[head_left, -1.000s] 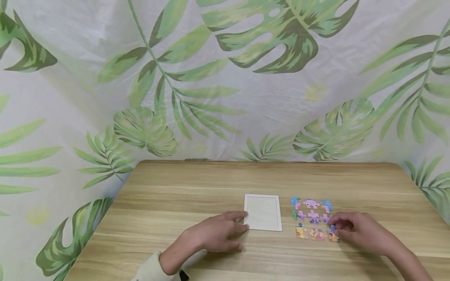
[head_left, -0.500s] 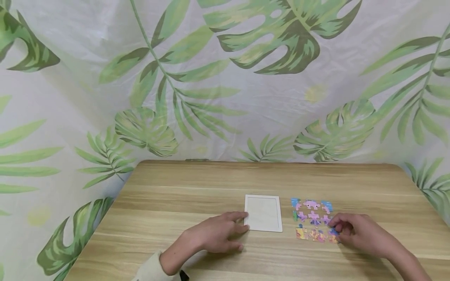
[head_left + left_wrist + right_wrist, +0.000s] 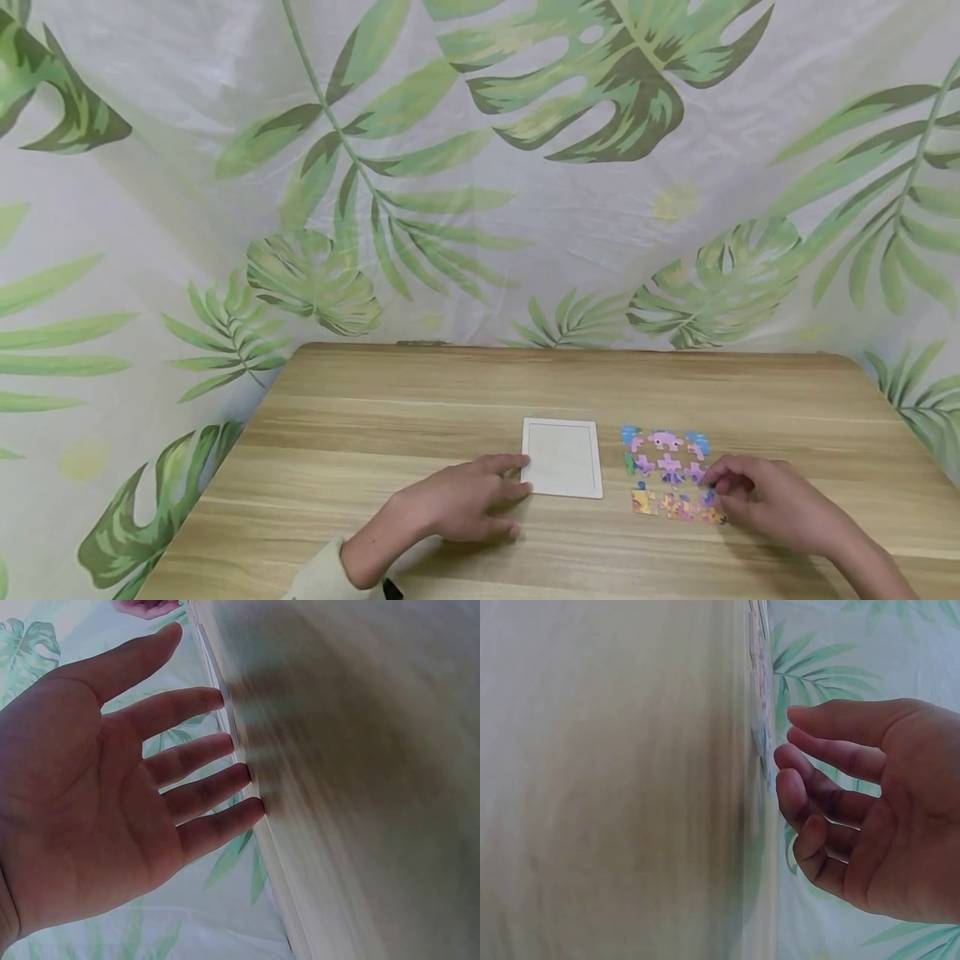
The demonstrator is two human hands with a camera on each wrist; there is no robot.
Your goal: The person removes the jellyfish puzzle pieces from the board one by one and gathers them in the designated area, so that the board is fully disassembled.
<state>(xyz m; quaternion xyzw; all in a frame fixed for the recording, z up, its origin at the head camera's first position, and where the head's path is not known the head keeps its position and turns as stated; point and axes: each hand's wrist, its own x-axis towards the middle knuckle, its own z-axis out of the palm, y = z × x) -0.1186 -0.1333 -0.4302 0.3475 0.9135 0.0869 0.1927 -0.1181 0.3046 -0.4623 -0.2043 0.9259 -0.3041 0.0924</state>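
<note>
Several jigsaw puzzle pieces (image 3: 664,441) lie on the wooden table in three loose rows with small gaps; they show a pink figure, blue corners and a yellow-orange lower edge. My right hand (image 3: 776,504) hovers at their right side, thumb and index finger right by the lower right piece (image 3: 708,498). In the right wrist view the fingers (image 3: 791,791) are loosely curled with nothing between them. A flat white puzzle tray (image 3: 562,458) with a thin inner outline lies left of the pieces. My left hand (image 3: 468,500), fingers spread, touches its left edge with the fingertips.
The wooden table (image 3: 390,383) has rounded far corners. A leaf-patterned cloth (image 3: 465,200) hangs behind it and along the sides.
The lower right piece has shifted slightly left, closer to the bottom row, and my right fingers have drawn a little off it. The left hand has stayed at the tray.
</note>
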